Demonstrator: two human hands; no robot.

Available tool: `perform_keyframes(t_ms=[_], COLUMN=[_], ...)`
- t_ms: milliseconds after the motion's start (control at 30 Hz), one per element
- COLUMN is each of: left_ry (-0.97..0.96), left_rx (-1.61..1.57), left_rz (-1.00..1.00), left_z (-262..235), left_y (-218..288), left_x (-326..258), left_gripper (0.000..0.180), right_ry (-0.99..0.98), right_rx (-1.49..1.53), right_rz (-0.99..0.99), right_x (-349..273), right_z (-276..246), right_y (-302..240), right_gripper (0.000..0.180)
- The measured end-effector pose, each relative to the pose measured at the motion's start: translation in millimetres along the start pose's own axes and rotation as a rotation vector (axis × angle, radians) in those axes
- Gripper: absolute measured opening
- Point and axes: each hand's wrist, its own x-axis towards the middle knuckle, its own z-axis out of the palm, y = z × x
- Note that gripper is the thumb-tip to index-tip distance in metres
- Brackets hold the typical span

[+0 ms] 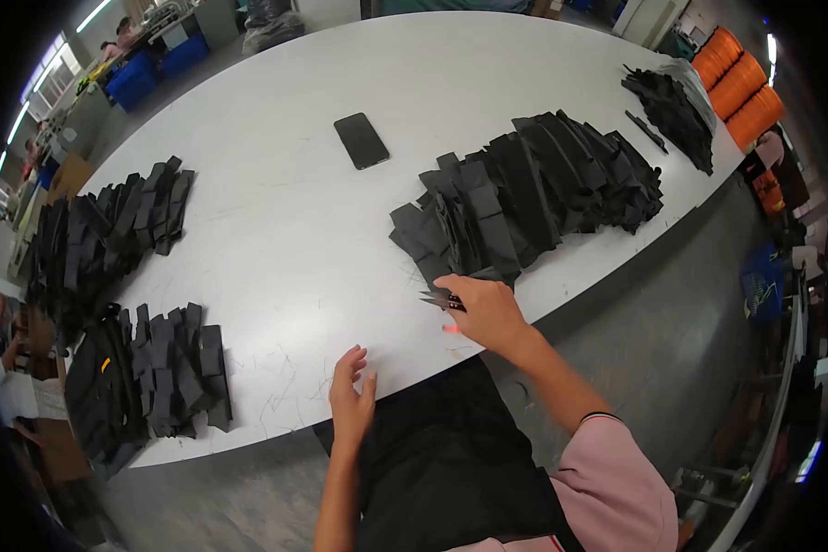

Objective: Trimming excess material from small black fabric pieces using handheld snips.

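My right hand point(488, 311) is closed around a pair of thread snips point(443, 301), their pointed blades directed left over the white table. It is at the near end of a long heap of black fabric pieces point(497, 216), which lie overlapped in a row; whether the fingers also touch a piece I cannot tell. My left hand point(350, 396) is held above the table's near edge with its fingers apart and nothing in it. Loose thread ends are scattered on the white table point(285, 276) near that hand.
A black phone point(362, 141) lies mid-table. On the left are more stacked black pieces point(110, 225), a second group point(177, 368) and a black garment point(104, 391). At the far right lie dark cloth point(672, 115), a black pen-like stick point(647, 132) and orange spools point(736, 85).
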Motion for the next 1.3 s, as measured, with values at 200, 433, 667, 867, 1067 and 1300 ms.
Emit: perform_keyframes(t_ms=[200,433,667,867,1067,1300], left_ry=[-0.039,-0.071,-0.043,-0.03,-0.069,-0.15], left_rx=[-0.173,-0.205,-0.243,-0.211,-0.307,-0.718], left_rz=[-0.117,-0.175,-0.117,-0.141,-0.104,-0.092], left_z=[20.8,29.3,29.8,36.2,44.7,38.0], left_y=[7.6,8.8,4.5,18.5,31.6,68.1], left_x=[23.2,29.6,31.0,40.4,40.5,37.2], left_gripper=[0.034,0.035,0.036,0.035,0.035,0.056], right_ry=[-0.197,-0.128,0.052,0.156,0.139,-0.06], right_rx=[-0.198,-0.238,-0.156,-0.073,-0.025,1.05], right_rz=[-0.187,-0.142,-0.201,0.226,0.488,0.326], right_x=[-29.0,-23.2,-6.1,31.6,47.6,1.6], right_z=[4.0,-0.5,-6.2,11.3,33.5,6.6], right_y=[-8.0,-7.7,-9.6,38.5,58.9,-17.3], right_gripper=[0.028,0.036,0.028,0.049,0.068,0.056])
